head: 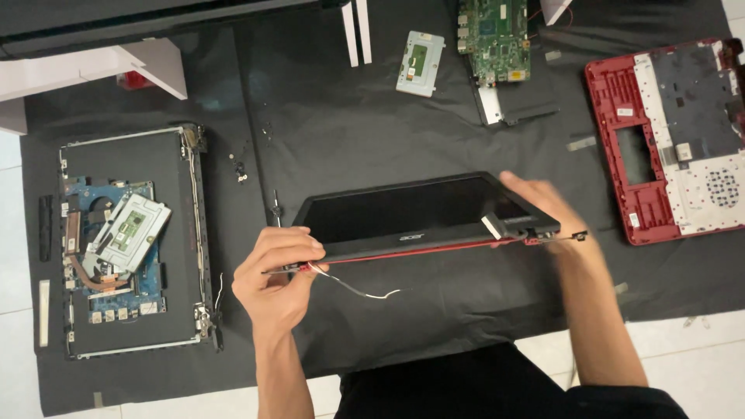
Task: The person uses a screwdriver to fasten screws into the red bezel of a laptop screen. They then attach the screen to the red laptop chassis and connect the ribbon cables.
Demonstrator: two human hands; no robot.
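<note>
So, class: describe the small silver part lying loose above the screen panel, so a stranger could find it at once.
Start at the black mat and the screen panel held at its middle. Look up towards the far edge, left of the green board: the silver plate lies there alone. Unlike its neighbours, it is pale metal, squarish, with a small green patch.

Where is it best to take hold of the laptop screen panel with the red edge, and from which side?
Probably by its two short ends, coming in from left and right, as both hands do now. The screen panel is wide, thin and raised off the black mat, so end grips likely keep fingers off the dark glass. The left hand should avoid the loose wires at its corner.
</note>
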